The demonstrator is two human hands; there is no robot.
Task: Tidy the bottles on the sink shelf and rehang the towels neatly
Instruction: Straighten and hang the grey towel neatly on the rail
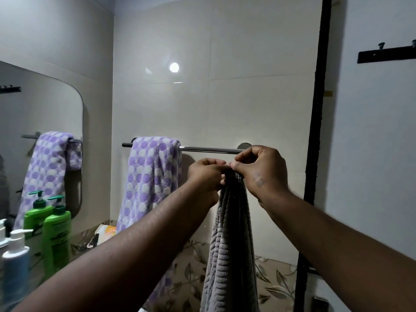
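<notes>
A grey ribbed towel [229, 255] hangs down from both my hands, just below and in front of the chrome towel bar [207, 149]. My left hand [206, 174] and my right hand [261, 168] pinch its bunched top edge close together. A purple and white dotted towel [148, 176] is draped over the left end of the bar. At the lower left stand a green pump bottle [57, 235] and a white and blue pump bottle [14, 266].
A mirror [40, 113] on the left wall reflects the dotted towel and the bottles. A black vertical strip [315, 131] runs down the wall at right, with a dark hook rail [385, 55] beyond it. Leaf-patterned tiles [276, 280] lie below.
</notes>
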